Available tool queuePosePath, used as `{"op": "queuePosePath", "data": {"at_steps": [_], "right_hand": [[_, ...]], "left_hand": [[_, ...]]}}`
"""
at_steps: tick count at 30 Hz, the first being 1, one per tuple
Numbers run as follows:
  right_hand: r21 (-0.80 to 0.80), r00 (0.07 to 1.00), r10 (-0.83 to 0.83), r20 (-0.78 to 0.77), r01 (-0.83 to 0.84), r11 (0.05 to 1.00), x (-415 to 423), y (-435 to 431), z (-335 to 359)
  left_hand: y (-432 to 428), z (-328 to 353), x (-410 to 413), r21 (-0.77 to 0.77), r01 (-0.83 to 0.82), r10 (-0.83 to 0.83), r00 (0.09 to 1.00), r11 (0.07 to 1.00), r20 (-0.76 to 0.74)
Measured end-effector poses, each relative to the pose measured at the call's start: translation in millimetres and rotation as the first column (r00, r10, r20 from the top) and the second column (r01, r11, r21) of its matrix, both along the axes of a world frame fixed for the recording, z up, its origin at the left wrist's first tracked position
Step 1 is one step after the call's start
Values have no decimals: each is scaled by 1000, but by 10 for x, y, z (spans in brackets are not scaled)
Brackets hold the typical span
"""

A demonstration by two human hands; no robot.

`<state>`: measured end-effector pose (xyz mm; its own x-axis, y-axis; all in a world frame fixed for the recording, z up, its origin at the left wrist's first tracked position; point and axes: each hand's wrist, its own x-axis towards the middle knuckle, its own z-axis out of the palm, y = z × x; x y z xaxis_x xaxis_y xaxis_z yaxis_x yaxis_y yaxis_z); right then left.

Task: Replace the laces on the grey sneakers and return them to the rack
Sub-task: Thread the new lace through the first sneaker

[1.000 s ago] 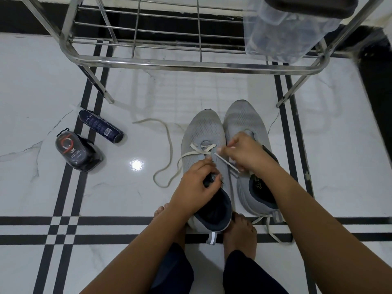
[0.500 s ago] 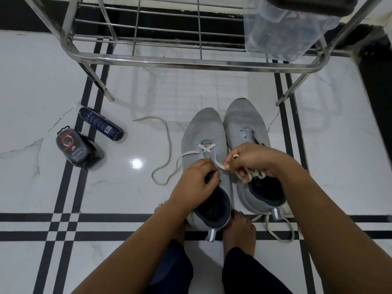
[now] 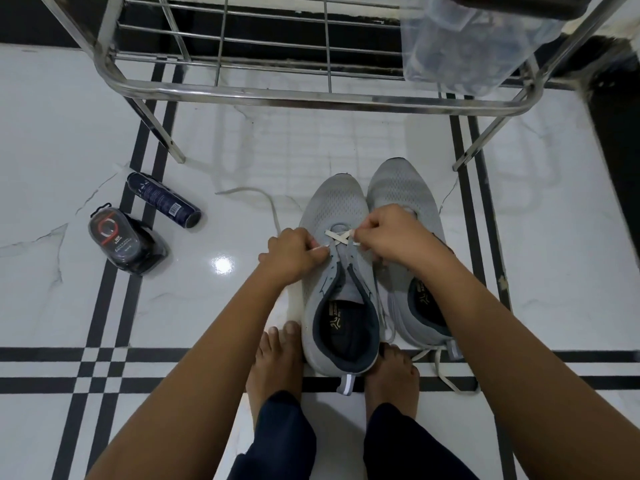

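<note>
Grey sneaker [image 3: 341, 289]: both hands' fingers [image 3: 320, 251] pinch its cream lace [image 3: 338, 235]; insole print unreadable.

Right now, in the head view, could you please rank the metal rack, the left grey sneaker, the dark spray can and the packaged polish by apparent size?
1. metal rack
2. left grey sneaker
3. packaged polish
4. dark spray can; close to the polish, so unsure.

- Dark spray can [image 3: 164, 201] lying on its side on the white marble floor [image 3: 52, 161]
- Clear-packaged shoe polish [image 3: 126, 242] just beside it, across a black stripe
- Clear plastic bag [image 3: 467, 46] on the upper right
</note>
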<state>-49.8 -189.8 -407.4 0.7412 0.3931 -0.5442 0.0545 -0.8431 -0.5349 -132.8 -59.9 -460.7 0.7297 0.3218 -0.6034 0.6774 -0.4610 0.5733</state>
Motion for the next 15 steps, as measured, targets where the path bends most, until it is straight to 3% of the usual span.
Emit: {"op": "queuePosePath", "data": {"at_steps": [2, 6, 11, 12, 15], "right_hand": [[26, 989, -35, -146, 39, 999, -42, 89, -4], [1, 952, -16, -305, 17, 1000, -65, 199, -10], [-25, 948, 20, -319, -29, 999, -59, 194, 27], [-37, 949, 26, -313, -40, 999, -48, 174, 44], [11, 926, -9, -376, 15, 1000, -17, 57, 59]], "left_hand": [[3, 38, -32, -40, 19, -18, 1000, 999, 16], [-93, 162, -216, -22, -17, 23, 937, 1000, 348], [-138, 234, -307, 180, 305, -355, 822, 935, 446], [-133, 255, -307, 179, 299, -349, 815, 937, 462], [-65, 294, -236, 61, 110, -126, 844, 992, 521]]}}
